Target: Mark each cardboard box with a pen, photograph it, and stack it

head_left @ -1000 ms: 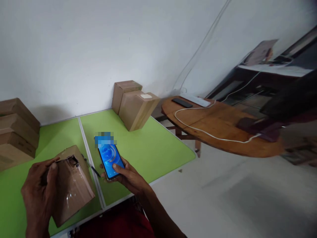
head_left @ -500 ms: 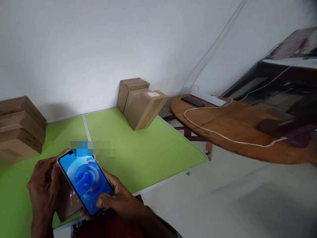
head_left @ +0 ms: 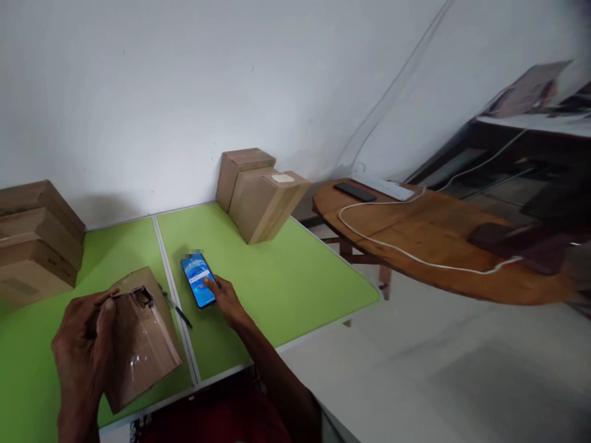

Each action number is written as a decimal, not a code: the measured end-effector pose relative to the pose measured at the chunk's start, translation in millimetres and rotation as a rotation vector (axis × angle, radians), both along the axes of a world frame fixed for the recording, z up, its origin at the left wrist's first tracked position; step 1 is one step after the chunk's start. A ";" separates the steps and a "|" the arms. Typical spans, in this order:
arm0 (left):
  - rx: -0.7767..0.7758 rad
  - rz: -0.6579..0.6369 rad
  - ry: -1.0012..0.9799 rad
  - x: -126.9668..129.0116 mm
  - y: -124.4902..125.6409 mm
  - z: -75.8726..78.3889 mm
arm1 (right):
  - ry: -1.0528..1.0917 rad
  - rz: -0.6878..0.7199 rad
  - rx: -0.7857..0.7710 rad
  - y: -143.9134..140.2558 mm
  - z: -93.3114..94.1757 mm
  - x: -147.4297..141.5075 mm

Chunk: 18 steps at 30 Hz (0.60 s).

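A brown cardboard box (head_left: 143, 344) with shiny tape and a torn hole in its top rests tilted at the near left of the green table (head_left: 258, 289). My left hand (head_left: 85, 344) grips its upper left edge, thumb on top and fingers bent over the side. To the right, my right hand (head_left: 226, 298) holds a smartphone (head_left: 198, 280) by its lower right side, thumb on the lit blue screen. The phone is at or just above the table; I cannot tell if it touches. Between box and phone lies a dark pen-like tool (head_left: 178, 309) across the white seam.
Stacked cardboard boxes (head_left: 37, 246) stand at the left by the wall. Two more boxes (head_left: 258, 206) stand at the back. On the right, a wooden table (head_left: 415, 227) bears a black flat device (head_left: 354, 191), a white flat item (head_left: 383, 186) and a white cable (head_left: 401, 248).
My right hand has carried the phone away from me, forward and to the right, from in front of the box. The box's torn top and the pen-like tool now show. My left hand stays put.
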<state>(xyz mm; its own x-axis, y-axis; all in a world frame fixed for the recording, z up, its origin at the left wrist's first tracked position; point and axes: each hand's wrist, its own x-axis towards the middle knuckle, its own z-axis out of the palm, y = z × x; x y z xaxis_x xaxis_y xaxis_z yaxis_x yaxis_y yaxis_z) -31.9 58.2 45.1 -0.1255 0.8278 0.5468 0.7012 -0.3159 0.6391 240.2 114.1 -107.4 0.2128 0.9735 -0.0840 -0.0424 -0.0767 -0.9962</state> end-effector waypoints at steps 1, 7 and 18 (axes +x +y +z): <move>0.002 -0.003 0.001 -0.2 -0.3 -0.1 | -0.041 -0.008 -0.014 2.5 -8.8 1.5; 0.013 -0.010 0.013 -0.2 -1.8 -1.5 | -0.379 -0.030 -0.103 -0.1 -25.6 7.5; -0.143 -0.017 -0.132 -13.3 -2.9 -6.1 | -0.785 0.229 0.029 -33.4 2.1 -2.5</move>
